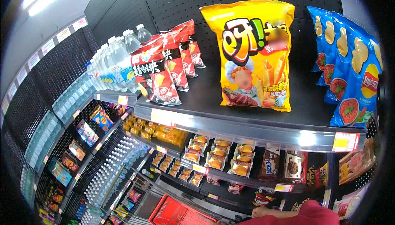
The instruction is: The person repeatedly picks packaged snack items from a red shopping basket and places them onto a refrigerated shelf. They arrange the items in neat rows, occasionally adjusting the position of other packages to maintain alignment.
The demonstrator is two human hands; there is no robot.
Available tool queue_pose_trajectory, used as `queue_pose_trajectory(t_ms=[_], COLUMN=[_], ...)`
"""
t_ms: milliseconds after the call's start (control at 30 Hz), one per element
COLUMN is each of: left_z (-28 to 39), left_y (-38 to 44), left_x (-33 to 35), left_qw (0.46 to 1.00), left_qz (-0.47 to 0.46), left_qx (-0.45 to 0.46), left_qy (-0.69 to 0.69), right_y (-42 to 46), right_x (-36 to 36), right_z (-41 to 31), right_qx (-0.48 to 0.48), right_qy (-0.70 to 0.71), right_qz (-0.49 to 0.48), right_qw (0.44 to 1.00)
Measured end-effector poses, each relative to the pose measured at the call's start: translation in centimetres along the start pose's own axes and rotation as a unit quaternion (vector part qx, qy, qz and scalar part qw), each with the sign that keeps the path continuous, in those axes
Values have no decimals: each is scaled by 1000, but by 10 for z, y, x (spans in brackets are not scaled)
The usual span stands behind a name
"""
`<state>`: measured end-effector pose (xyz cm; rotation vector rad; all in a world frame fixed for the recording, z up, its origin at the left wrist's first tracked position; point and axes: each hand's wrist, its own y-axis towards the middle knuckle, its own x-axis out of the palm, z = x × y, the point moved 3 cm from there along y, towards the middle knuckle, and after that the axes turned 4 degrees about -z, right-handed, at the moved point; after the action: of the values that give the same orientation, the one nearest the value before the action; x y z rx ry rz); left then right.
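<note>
A forearm with a red sleeve enters at the bottom right, and its hand, seemingly my right hand (260, 211), is near the lower shelf; its fingers are too small and partly hidden to read. My left hand is out of view. A yellow snack bag (256, 80) stands upright on the black top shelf (200, 101). Red snack bags (157, 83) lean in a row to its left, and blue Lay's chip bags (355, 80) stand in a row to its right. Below the shelf, a red plastic basket (182, 212) is by a wire shopping cart (139, 191).
Clear water bottles (118, 55) stand beside the red bags. Lower shelves hold packaged buns (219, 154), a cookie package (293, 168) and gold-wrapped packs (168, 134). Price tags (345, 141) line the projecting shelf edges. Bottle-filled shelving (108, 169) runs along the left.
</note>
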<state>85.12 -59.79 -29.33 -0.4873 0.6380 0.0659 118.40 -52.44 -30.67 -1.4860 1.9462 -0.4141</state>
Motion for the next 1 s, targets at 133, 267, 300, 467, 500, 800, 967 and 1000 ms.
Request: queue_pose_trajectory(t_ms=[133,267,300,467,500,800,967,1000], left_z=[-34,-64,-33,-1,11,35,61,88], left_y=[-10,-28,-32,-52,-57,-27,34,42], left_x=[8,15,4,-37,-46,-98,-153,-174], left_qw=[997,999,997,993,992,993,968,957], left_qz=[17,-26,-74,-86,-100,-100,62,52], left_qx=[71,25,-19,-15,-30,30,177,187], left_qy=[8,24,24,84,75,-58,-169,-217], right_y=[-18,-28,-38,-43,-44,-56,-52,-48], right_x=[-27,-47,-52,-56,-55,-69,-91,-98], right_z=[-82,-143,-154,-204,-203,-242,-297,-307], right_qx=[0,32,71,37,66,43,-42,-81], right_qy=[-15,-34,-46,-61,-60,-31,64,97], right_qz=[68,110,109,132,132,204,219,247], right_qw=[998,993,990,989,987,978,973,961])
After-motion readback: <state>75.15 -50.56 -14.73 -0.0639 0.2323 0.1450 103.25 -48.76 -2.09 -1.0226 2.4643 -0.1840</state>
